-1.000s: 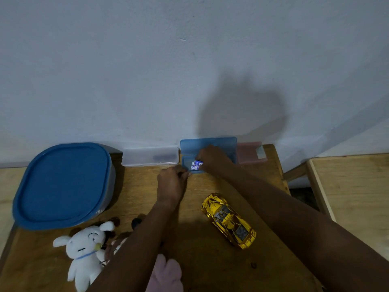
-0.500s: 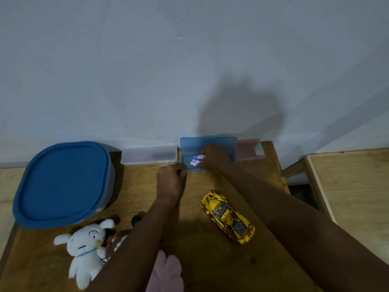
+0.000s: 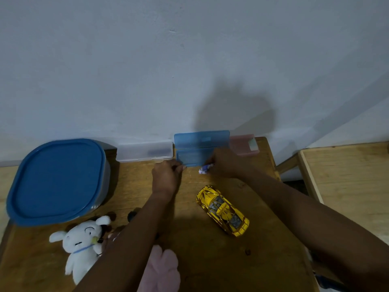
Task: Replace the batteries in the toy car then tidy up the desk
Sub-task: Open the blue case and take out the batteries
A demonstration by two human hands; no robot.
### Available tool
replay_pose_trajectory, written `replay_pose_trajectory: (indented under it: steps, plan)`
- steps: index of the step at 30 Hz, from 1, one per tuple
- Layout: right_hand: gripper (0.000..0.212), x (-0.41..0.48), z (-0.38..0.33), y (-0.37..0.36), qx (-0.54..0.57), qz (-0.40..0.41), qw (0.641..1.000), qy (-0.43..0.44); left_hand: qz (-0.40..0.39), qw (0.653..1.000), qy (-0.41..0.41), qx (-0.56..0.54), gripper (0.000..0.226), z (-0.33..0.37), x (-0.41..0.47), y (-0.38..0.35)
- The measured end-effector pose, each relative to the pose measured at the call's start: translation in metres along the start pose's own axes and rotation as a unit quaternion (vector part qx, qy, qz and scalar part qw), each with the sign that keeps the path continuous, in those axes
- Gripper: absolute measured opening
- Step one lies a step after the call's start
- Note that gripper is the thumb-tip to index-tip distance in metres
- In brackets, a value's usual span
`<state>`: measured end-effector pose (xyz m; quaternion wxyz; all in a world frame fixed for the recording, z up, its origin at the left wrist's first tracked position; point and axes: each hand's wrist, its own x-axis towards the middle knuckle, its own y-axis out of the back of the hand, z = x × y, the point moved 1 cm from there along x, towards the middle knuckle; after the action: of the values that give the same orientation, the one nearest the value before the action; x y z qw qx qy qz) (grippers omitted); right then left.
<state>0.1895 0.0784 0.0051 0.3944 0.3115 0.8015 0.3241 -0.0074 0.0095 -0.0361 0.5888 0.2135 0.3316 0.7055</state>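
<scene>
Desk (image 3: pixel 210 260) against the wall. Along the back edge: blue-lidded tub (image 3: pixel 56 180), clear case (image 3: pixel 145 151), open blue case (image 3: pixel 200 144), pink case (image 3: pixel 242 145). White plush (image 3: pixel 82 243) and pink plush (image 3: pixel 162 268) lie near the front. Left hand (image 3: pixel 166 178), fingers curled, holds the blue case's near-left corner. Right hand (image 3: pixel 226 163) pinches a small white-and-blue pack (image 3: pixel 203 170), print illegible. Yellow toy car (image 3: pixel 223 209) stands untouched, nearer than both hands.

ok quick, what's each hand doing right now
left hand: curled, pinching the front corner of the open blue case
right hand: holding a small white and blue pack, likely batteries
</scene>
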Motion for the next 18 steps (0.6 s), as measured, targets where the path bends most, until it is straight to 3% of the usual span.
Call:
replay_pose_trajectory:
  steps: [6,13,15,18]
  plan:
    - [0.027,-0.015,0.008,-0.026,-0.097,0.053,0.994,-0.020,-0.008,0.999,-0.024,0.025,0.016,0.002,-0.003,0.002]
    - [0.032,-0.031,0.015,-0.028,-0.058,0.095,0.994,-0.020,0.002,0.998,-0.052,0.030,0.022,0.002,-0.006,0.000]
    - [0.038,-0.031,0.023,-0.023,-0.005,0.160,0.986,-0.047,0.000,0.998,-0.054,0.035,0.032,0.003,-0.006,0.001]
    - [0.030,-0.020,0.038,-0.013,0.097,0.305,0.938,-0.135,0.008,0.997,-0.054,0.057,0.039,0.009,-0.003,0.005]
